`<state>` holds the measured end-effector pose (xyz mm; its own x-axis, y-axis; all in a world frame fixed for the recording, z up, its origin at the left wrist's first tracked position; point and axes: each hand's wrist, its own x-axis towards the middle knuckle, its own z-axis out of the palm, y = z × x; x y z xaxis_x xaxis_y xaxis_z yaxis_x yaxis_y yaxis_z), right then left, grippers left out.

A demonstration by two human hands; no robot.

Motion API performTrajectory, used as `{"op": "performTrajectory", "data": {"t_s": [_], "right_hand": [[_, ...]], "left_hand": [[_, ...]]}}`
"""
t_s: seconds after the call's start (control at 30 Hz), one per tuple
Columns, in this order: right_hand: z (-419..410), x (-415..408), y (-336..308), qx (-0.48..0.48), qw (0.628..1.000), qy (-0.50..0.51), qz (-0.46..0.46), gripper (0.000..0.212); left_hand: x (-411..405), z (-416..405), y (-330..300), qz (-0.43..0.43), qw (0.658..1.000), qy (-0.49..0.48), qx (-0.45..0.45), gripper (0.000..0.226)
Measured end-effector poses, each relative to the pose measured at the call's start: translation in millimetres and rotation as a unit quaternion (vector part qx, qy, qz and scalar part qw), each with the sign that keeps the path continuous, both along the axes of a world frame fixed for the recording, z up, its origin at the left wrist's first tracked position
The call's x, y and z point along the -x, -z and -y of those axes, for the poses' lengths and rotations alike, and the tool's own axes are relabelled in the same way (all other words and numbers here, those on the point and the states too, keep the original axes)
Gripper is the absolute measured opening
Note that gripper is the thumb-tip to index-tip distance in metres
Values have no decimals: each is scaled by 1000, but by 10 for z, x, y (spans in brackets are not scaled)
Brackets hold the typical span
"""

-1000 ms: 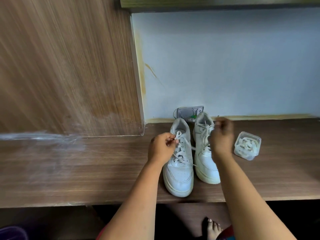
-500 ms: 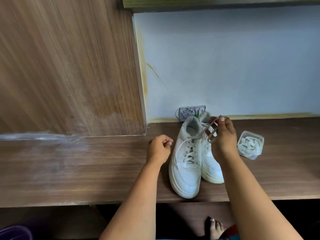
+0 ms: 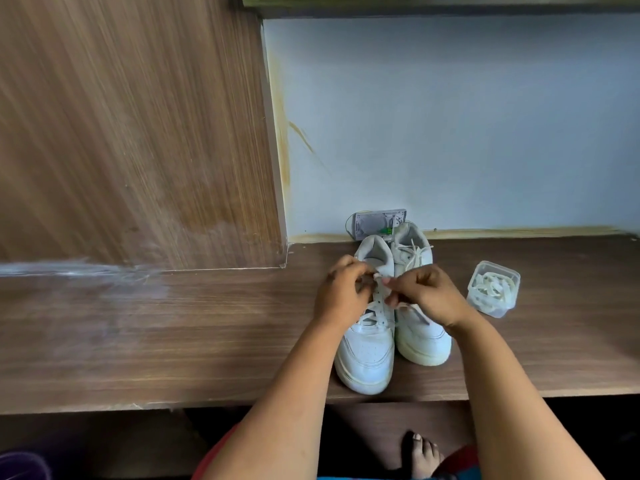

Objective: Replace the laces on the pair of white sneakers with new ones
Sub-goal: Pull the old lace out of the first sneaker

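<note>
Two white sneakers point(image 3: 391, 317) side by side on the wooden shelf point(image 3: 173, 341), toes toward 6 o'clock, heels toward 12; long axis straight away from the body. Left hand point(image 3: 341, 299) and right hand point(image 3: 427, 297) both curled over the upper eyelets of the left sneaker point(image 3: 369, 348), pinching its old lace point(image 3: 379, 296), about equally near. Right sneaker point(image 3: 420, 337) still laced. Container of new laces point(image 3: 493, 289) at 3 o'clock, nearer to the right hand. Probably loosening first.

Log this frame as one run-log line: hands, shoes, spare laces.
left hand: pinching lace | right hand: pinching lace | left sneaker: being unlaced, top eyelets | right sneaker: laced | lace tub: right of shoes, untouched
</note>
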<state>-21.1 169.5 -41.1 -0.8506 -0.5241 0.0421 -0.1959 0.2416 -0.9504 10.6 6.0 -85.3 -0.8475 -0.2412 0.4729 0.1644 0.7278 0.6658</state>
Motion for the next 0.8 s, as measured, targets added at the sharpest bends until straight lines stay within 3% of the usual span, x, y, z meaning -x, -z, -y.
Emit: {"op": "performTrajectory", "data": {"t_s": [0.07,0.2,0.3,0.37,0.47,0.6,0.7,0.73,0.77,0.8], "right_hand": [[20,17,69,-25,997,52,-47,24],[141,69,161,78,987,139,-13,2],[212,77,232,14,987,149,-65,15],[247,40,260,-43,982,133,-123,13],[278,43,296,-25,979,150,-139,9],[309,38,331,-21,976,158,-151,12],[365,13,384,-48,966,160,-199,20],[389,19,410,-68,959,158,-226,22],[413,20,432,-84,952,154,-251,23],[436,24,447,-92,948,151,-266,21]], "left_hand": [[13,39,-30,-11,998,-8,-63,5],[33,52,-70,-6,978,-14,-208,23],[24,8,-41,23,985,11,-169,9],[34,-25,-17,42,991,0,-125,14],[15,-59,-84,53,980,-39,-189,12],[-22,-6,-244,71,901,-7,-427,21],[-137,48,-423,128,779,76,-610,12],[-179,78,-484,134,759,93,-630,12],[-207,109,-534,132,772,95,-615,13],[-232,140,-580,124,814,74,-562,12]]}}
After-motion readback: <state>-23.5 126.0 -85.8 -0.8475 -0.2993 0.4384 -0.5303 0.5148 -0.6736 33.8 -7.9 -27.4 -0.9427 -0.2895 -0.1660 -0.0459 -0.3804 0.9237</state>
